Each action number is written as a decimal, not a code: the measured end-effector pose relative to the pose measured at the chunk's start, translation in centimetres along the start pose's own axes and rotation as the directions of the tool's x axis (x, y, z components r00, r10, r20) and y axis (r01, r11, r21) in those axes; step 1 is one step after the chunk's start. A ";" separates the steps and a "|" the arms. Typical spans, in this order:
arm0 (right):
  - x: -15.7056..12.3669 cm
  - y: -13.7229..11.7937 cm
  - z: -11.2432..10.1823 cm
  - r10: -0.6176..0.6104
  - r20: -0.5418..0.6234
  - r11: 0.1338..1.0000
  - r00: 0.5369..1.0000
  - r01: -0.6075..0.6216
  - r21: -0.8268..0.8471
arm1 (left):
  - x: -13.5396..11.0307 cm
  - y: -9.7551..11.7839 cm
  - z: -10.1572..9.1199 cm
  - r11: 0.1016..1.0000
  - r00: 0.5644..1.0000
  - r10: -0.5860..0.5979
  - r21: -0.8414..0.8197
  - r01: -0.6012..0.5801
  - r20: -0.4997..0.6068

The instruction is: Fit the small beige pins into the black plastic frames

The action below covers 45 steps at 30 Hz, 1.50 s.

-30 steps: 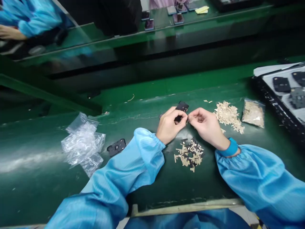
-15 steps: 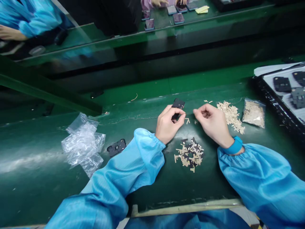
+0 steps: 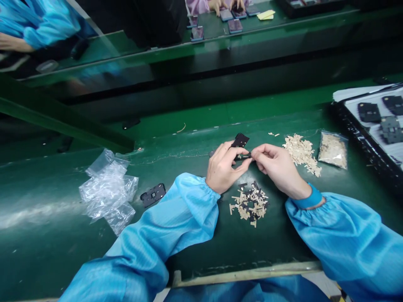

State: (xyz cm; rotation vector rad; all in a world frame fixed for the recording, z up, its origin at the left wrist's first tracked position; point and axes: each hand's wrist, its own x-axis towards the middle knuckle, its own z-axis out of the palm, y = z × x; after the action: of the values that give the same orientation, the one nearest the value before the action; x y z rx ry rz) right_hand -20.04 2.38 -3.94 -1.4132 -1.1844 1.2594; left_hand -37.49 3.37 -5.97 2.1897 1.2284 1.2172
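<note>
Two blue-sleeved forearms reach forward over a green tabletop. Nearest lies one pile of mixed tan and black strips. Farther left, one black plastic part sits beside clear plastic bags. Beyond the pile, the left hand curls, grip nearly closed, on a tilted black component; the right hand pinches at its right end, contents hidden. Rightward: one tan heap, one filled bag, one tray showing three black parts. Farthest, six phones.
</note>
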 end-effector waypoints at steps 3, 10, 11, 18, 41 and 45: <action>0.2 0.3 -0.3 -0.052 -0.017 0.998 0.999 0.051 -0.042 | 0.3 -0.1 -0.2 0.993 0.996 -0.082 -0.080 0.084 0.031; -0.2 0.6 -0.4 -0.219 0.046 0.934 0.975 0.223 -0.280 | 0.8 -0.8 0.1 0.973 0.987 -0.129 -0.182 0.145 0.097; -0.2 0.6 -0.4 -0.229 0.048 0.924 0.972 0.233 -0.302 | 0.8 -0.9 0.2 0.968 0.985 -0.139 -0.195 0.157 0.103; 0.1 0.7 -0.6 -0.141 -0.037 0.983 0.989 0.135 -0.128 | 1.0 -1.0 0.3 0.924 0.963 -0.252 -0.273 0.269 0.095; 0.5 0.5 -0.7 -0.160 -0.171 0.984 0.972 0.171 0.050 | 1.6 -1.9 -0.7 0.820 0.918 -0.282 -0.427 0.381 0.278; 0.5 0.6 -0.7 -0.163 -0.111 0.984 0.980 0.170 0.055 | 1.9 -1.1 -1.0 0.745 0.882 -0.346 -0.479 0.465 0.320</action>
State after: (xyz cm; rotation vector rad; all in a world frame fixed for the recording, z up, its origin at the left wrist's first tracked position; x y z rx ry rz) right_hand -19.27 2.75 -4.48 -1.2897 -1.1548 1.0835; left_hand -38.41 5.42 -5.13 1.4823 1.0336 0.9621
